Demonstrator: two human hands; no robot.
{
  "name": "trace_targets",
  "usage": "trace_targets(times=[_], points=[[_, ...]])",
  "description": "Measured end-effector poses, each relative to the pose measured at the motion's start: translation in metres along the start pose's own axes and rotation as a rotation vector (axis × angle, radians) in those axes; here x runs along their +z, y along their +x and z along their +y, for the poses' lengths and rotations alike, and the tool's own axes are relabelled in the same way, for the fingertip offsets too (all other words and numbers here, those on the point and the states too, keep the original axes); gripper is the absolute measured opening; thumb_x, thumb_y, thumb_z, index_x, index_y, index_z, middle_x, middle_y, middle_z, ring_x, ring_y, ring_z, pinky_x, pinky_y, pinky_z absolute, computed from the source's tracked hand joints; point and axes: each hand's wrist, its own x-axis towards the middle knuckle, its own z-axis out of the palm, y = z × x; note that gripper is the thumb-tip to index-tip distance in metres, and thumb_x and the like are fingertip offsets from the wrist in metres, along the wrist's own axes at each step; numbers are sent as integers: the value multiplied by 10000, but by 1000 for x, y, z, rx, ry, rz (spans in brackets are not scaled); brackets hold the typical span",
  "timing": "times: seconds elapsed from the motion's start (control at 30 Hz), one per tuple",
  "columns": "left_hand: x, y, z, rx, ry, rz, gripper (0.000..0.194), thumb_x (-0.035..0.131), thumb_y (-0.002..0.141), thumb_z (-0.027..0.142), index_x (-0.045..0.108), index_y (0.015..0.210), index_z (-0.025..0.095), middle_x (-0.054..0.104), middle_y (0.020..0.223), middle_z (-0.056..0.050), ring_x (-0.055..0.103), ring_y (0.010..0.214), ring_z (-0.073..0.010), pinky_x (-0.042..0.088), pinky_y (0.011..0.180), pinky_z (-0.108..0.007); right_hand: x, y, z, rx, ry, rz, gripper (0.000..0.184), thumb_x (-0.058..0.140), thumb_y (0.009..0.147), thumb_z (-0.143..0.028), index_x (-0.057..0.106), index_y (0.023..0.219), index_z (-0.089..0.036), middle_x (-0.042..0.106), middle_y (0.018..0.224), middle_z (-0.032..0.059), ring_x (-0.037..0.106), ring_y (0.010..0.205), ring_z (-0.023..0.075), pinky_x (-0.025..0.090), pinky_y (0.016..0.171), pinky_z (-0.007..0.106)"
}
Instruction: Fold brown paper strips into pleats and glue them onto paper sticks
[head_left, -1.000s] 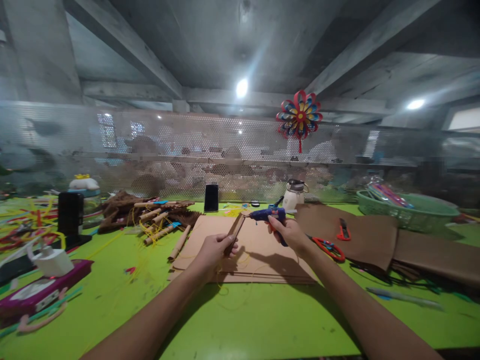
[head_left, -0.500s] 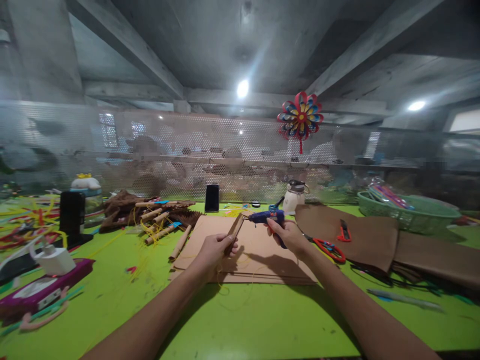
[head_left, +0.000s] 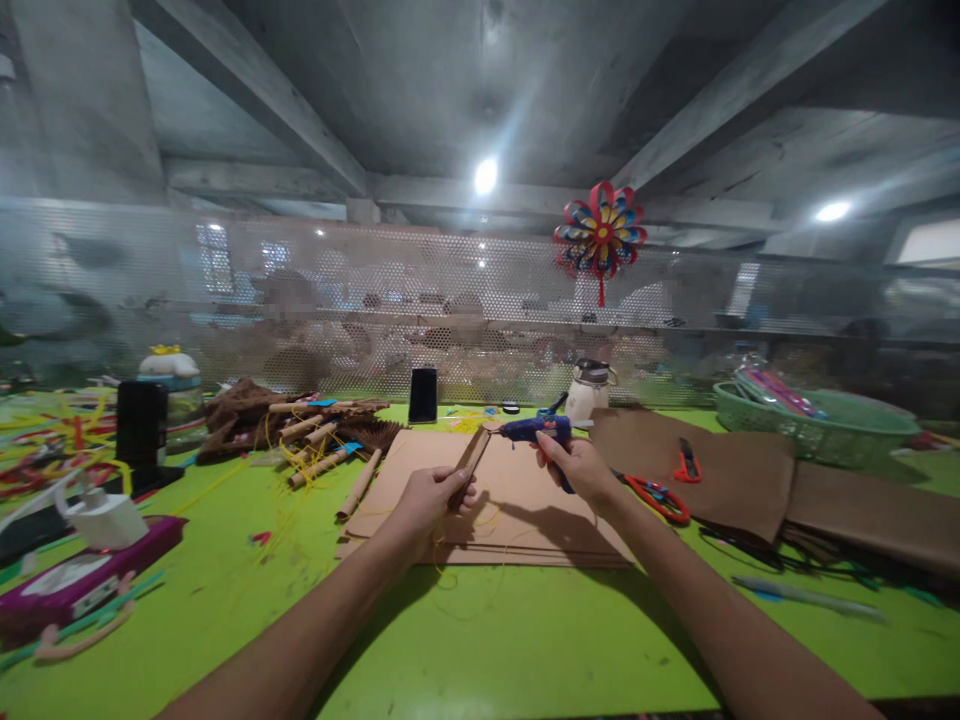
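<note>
My left hand (head_left: 435,497) is closed around a narrow strip of folded brown paper (head_left: 472,452), which slants up and to the right. In my right hand (head_left: 576,465) is a blue hot glue gun (head_left: 541,430), its nozzle pointing left at the strip's upper end. Whether the nozzle touches the paper I cannot tell. Both hands are above a stack of brown cardboard sheets (head_left: 427,455) on the green table (head_left: 510,640). A thin yellow string hangs below my left hand.
Brown paper rolls (head_left: 319,465) with yellow string lie left of the sheets. Orange-handled scissors (head_left: 660,498) and brown paper (head_left: 739,470) lie to the right, near a green basket (head_left: 825,425). A phone (head_left: 423,395) and a white jug (head_left: 589,393) stand behind. A purple power strip (head_left: 142,550) sits at left.
The glue gun has shifted very slightly to the right along the strip's upper end. My left hand and the paper strip have hardly moved.
</note>
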Motion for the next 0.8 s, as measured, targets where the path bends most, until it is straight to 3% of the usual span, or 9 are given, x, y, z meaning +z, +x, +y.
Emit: trace_targets(times=[0.4,0.8], points=[[1,-1,1,9,-4,1,224,644,676,325,631,650,103,595,623,-64,519,538,-105,423,542,-226,0,1,2,-14,-4,1,485,428,795,-563,540,594,-136,394,362,-37,336,344,60,252,381,186],[-2,2,0,-3,-13,10,206,638,680,309,637,660,104,597,640,-71,531,555,-110,430,564,-230,5,-5,-8,-7,-18,-86,465,439,792,-542,532,584,-137,395,360,-40,346,340,61,269,386,187]])
